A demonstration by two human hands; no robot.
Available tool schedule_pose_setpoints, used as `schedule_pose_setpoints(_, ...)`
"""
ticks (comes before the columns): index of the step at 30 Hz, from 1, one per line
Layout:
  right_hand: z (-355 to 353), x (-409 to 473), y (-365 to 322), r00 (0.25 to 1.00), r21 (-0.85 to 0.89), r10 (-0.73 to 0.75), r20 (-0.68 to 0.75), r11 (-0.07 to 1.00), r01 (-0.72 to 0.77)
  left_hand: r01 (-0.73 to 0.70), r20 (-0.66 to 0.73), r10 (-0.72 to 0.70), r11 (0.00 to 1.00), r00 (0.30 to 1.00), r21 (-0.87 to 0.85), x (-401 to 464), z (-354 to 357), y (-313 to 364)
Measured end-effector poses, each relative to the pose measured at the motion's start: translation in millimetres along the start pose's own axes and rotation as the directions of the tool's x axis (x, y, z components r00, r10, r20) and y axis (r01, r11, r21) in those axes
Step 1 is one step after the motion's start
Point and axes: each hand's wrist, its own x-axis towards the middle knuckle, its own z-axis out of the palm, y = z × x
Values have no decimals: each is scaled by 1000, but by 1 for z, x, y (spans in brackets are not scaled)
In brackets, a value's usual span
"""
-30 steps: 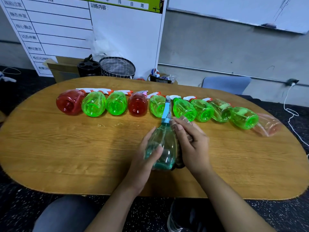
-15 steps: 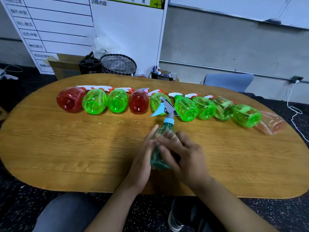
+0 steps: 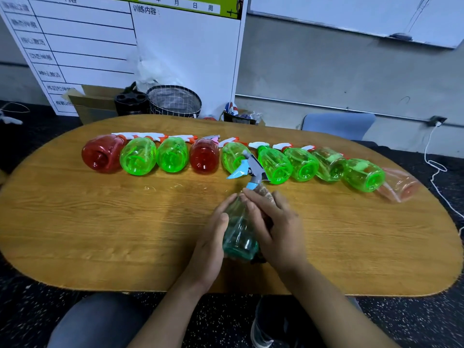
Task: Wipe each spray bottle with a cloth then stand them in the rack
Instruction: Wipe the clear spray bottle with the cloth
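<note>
Teal bottle (image 3: 239, 232) gripped between left hand (image 3: 209, 241), right hand (image 3: 277, 231).

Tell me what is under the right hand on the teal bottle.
Under the right hand a brownish cloth shows at the fingers, pressed against the teal bottle. A dark bit pokes out below the palm. The rest of the cloth is covered.

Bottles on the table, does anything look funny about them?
Yes. The row of bottles all lie on their sides, not standing, and no rack shows. The pale pink bottle at the right end lies skewed from the rest.
</note>
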Motion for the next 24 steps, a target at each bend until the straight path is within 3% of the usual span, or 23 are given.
schedule_pose_setpoints(3,-5,-31,-5,968,-9,-240,71,970,242,-2,10,3,1000,1000,-2,0,0,1)
schedule_pose_setpoints(5,-8,-43,-2,891,-46,-430,143,897,440,5,14,-5,1000,1000,-18,1,-1,1)
schedule_pose_setpoints(7,-12,-40,5,842,-60,-507,184,849,525,4,22,-4,1000,1000,-11,1,-1,0)
schedule_pose_setpoints(9,-14,-26,10,866,-70,-464,186,873,483,13,27,-13,1000,1000,-7,1,1,1)
schedule_pose_setpoints(13,-8,15,12,997,-53,-50,57,997,53,13,1,-13,999,1000,30,1,2,0)
schedule_pose_setpoints(16,-2,18,8,1000,-58,4,24,998,-3,7,10,-8,1000,1000,19,1,1,-2)
schedule_pose_setpoints(19,-6,-8,-2,984,5,-154,90,988,154,5,6,-5,1000,1000,-12,2,0,-2)
schedule_pose_setpoints(22,-9,-35,-2,881,-20,-441,173,892,451,9,0,-9,999,1000,-36,2,0,1)
schedule_pose_setpoints(24,-11,-37,2,813,-49,-542,212,825,563,7,5,-6,999,1000,-48,2,0,3)
